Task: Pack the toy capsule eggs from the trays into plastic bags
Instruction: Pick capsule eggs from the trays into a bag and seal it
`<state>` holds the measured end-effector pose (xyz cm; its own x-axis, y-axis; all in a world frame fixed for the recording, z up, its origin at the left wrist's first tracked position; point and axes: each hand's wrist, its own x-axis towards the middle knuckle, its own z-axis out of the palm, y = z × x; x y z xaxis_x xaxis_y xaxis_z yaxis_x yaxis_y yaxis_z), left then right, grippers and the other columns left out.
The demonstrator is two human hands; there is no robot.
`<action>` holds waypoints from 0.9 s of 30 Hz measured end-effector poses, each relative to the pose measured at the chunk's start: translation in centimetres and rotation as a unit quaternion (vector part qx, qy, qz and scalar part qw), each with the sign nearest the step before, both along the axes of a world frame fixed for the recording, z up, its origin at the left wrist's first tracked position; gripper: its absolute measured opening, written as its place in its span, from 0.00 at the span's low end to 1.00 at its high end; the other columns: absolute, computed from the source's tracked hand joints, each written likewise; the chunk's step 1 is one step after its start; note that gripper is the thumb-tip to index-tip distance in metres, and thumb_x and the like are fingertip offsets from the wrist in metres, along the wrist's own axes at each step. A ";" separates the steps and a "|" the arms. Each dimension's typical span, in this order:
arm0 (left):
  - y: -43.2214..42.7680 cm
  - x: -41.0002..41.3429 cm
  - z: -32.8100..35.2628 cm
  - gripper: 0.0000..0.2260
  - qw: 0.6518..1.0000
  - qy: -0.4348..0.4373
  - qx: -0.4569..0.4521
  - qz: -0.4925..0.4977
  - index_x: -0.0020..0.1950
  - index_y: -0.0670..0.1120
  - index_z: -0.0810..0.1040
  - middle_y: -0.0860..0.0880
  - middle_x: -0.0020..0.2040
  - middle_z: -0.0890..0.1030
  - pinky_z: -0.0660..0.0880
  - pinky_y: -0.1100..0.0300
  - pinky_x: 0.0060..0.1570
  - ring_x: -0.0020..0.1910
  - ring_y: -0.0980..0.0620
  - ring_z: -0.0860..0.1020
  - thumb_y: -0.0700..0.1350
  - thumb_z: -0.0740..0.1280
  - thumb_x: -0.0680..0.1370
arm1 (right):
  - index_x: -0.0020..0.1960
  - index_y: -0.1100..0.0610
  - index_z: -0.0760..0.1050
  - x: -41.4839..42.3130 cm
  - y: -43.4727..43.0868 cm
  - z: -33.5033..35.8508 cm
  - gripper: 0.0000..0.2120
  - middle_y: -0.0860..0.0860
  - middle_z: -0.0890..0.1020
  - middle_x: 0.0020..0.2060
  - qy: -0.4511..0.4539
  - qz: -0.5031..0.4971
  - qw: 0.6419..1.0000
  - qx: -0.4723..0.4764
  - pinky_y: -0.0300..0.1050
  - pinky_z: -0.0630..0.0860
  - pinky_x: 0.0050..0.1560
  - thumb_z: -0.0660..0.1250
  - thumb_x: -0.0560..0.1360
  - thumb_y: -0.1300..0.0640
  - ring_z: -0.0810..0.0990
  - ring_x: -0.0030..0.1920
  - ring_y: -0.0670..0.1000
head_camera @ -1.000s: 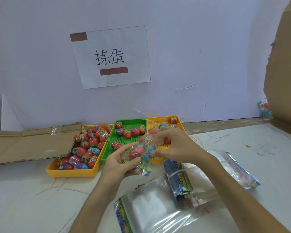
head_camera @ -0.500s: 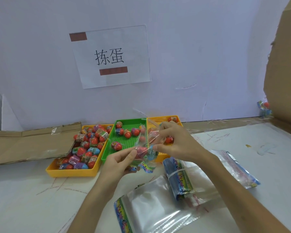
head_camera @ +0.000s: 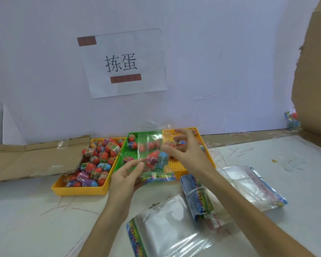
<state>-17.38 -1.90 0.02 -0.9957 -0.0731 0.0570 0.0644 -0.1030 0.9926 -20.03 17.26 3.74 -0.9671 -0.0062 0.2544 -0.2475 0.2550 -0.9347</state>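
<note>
I hold a clear plastic bag [head_camera: 152,145] with a colourful printed bottom strip upright over the trays. Inside it sit a red capsule egg [head_camera: 152,157] and a blue one [head_camera: 162,158]. My left hand [head_camera: 126,175] grips the bag's lower left corner. At the bag's right edge my right hand [head_camera: 185,153] pinches the plastic, its other fingers raised. The yellow tray on the left [head_camera: 78,191] is heaped with several eggs. Only a few eggs lie in the green tray [head_camera: 127,143] and the yellow tray on the right [head_camera: 176,166].
Empty bags lie on the white table: one in front [head_camera: 167,225], a banded bundle [head_camera: 196,195], a pile to the right [head_camera: 252,186]. Flat cardboard [head_camera: 26,158] lies at the left. A cardboard wall [head_camera: 315,71] stands at the right, a filled bag [head_camera: 292,117] beside it.
The bag with the two eggs has been lifted and stood upright. My right hand has risen along its right edge, and my left hand has shifted to its lower corner.
</note>
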 end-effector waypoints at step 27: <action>0.6 0.4 0.2 0.10 0.998 0.034 -0.031 -0.038 0.51 0.43 0.83 0.41 0.49 0.85 0.82 0.54 0.47 0.48 0.45 0.85 0.44 0.76 0.71 | 0.54 0.44 0.81 0.3 -0.7 -0.5 0.06 0.46 0.83 0.50 -0.012 0.126 0.992 0.014 0.49 0.81 0.55 0.72 0.77 0.47 0.83 0.51 0.49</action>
